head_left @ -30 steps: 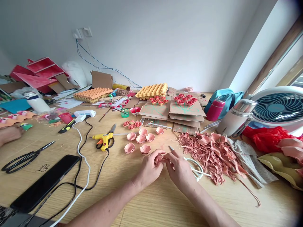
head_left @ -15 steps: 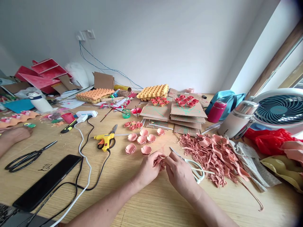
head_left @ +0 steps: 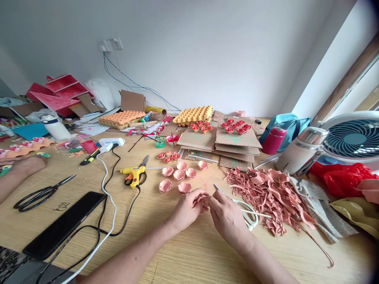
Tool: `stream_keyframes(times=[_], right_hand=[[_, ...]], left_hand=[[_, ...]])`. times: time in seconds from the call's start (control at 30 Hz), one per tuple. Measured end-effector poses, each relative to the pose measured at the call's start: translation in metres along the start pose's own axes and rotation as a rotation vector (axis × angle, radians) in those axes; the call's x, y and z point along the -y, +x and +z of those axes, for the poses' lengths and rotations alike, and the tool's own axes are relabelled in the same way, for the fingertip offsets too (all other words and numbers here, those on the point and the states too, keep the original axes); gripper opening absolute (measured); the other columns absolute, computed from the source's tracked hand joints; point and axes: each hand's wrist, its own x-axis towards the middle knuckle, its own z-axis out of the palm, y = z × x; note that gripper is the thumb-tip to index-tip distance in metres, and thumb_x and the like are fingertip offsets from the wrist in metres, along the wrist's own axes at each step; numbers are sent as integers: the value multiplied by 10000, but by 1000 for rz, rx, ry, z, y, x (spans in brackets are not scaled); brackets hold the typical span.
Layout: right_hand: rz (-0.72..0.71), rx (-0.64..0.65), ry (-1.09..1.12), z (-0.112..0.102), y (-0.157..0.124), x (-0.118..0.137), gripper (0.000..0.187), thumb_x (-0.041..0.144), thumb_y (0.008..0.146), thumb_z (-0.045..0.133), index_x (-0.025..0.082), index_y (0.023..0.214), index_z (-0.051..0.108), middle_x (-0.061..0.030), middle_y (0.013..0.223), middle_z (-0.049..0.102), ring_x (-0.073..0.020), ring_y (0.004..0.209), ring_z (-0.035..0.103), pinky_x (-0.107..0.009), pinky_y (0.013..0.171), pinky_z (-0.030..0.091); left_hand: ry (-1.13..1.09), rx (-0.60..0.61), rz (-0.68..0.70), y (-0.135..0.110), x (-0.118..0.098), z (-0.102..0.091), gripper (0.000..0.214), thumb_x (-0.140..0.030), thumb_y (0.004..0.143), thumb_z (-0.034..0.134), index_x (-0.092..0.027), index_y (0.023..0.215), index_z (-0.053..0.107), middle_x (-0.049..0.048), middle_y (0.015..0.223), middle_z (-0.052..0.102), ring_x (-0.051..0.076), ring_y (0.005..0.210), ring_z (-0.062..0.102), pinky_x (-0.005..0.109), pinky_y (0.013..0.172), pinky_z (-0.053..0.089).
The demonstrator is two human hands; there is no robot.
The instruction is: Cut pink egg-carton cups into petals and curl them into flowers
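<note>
Both my hands meet above the wooden table, fingers closed round a small pink egg-carton petal piece (head_left: 200, 198). My left hand (head_left: 189, 209) grips it from the left, and my right hand (head_left: 225, 213) pinches its right edge. Fingers cover most of the piece. Just beyond them lie several pink egg-carton flower cups (head_left: 179, 175). White-handled scissors (head_left: 250, 216) rest beside my right hand, partly hidden by it. A heap of pink carton scraps (head_left: 266, 197) spreads to the right of the scissors.
Left of my hands are a yellow glue gun (head_left: 134, 176), black scissors (head_left: 44, 194), a black phone (head_left: 65, 225) and trailing cables (head_left: 110, 205). Stacked cardboard (head_left: 237, 138) bears red flowers at the back. A thermos (head_left: 302, 152) stands right. Another person's hand (head_left: 29, 165) is at far left.
The view has shifted slightly, so the table's things appear a little further right. My hands keep their hold on the pink piece, with the fingers barely moved.
</note>
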Motion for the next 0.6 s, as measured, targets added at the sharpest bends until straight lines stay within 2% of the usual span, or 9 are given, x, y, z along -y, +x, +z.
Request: stream_keyframes(times=[0.23,0.33,0.47,0.6], right_hand=[[5,25,35,-3,0,1,226,132,946,443,243,1005,631,-25,856,522,-138,708,521,-243,618,341],[6,20,10,-3,1,1,221,134,949,433,228,999,627,-27,846,524,-143,705,524,-247,614,339],[55,-11,26,-2,2,0,217,133,951,427,218,1037,608,-34,882,538,-149,734,546,-248,616,345],[82,-21,44,-2,2,1,189,149,955,440,225,984,611,-25,868,534,-150,719,536,-249,614,339]], left_hand=[[-124,19,-105,3,3,0,235,-165,828,598,-139,1054,657,50,802,686,130,657,651,210,559,470],[-106,21,-100,3,3,-1,245,-209,846,598,-135,1073,655,61,820,693,143,682,663,214,568,480],[111,-32,55,0,-1,-1,263,-159,874,528,-158,1108,650,56,863,706,149,751,668,222,625,503],[360,-75,225,-3,-6,-1,303,-67,853,493,-176,1081,660,29,849,708,130,744,650,227,699,500]])
